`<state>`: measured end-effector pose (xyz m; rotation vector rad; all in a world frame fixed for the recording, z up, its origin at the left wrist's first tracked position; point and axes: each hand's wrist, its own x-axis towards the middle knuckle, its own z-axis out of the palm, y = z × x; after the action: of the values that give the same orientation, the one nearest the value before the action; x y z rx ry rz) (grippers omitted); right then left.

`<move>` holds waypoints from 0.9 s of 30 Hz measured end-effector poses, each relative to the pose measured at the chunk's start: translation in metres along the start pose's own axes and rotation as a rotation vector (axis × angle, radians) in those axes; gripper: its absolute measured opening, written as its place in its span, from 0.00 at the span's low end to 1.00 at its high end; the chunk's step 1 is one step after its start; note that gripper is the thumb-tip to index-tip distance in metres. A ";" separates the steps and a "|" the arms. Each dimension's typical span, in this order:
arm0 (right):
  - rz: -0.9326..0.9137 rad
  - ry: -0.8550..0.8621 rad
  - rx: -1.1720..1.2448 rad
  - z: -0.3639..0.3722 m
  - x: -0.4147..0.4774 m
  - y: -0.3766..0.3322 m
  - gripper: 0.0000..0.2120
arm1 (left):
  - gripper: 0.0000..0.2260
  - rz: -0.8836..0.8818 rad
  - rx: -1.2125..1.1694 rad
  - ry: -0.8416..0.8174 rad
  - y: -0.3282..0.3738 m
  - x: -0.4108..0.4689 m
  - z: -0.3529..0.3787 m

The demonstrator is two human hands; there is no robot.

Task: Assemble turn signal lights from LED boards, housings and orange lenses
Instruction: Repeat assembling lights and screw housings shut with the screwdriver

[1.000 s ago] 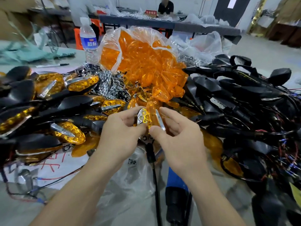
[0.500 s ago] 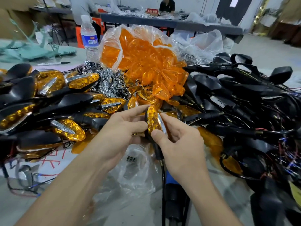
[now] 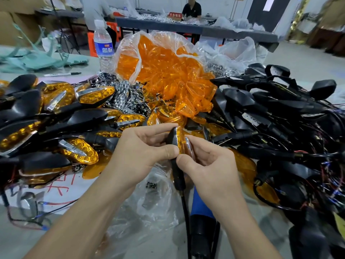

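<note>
The left hand point(image 3: 141, 152) and right hand point(image 3: 209, 165) are together pinching one turn signal point(image 3: 175, 139) between them, now edge-on instead of lens-up as earlier, one lens bag point(image 3: 164, 71) lying just beyond.

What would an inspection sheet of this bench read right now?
Surface: grey table, mostly covered.
Job's things: one light in hand; bag of lenses at centre; finished lights heaped left; housings heaped right; chrome parts behind.
Clutter: bottle, marker, clear bags, green scraps.
Grippers: left hand and right hand both pinch the light.
Cables: the light's lead hangs down; loose wires at left; more tangled among the housings.
Surroundings: second table with a person seated behind it.
</note>
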<state>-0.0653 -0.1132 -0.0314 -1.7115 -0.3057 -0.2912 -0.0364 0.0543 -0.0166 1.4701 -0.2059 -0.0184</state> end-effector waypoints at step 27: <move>0.037 0.001 -0.100 -0.006 -0.006 -0.009 0.25 | 0.18 0.055 0.009 0.040 0.014 -0.004 0.001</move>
<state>-0.0739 -0.1182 -0.0246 -1.8132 -0.2627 -0.2840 -0.0423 0.0551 -0.0028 1.4724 -0.2137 0.0562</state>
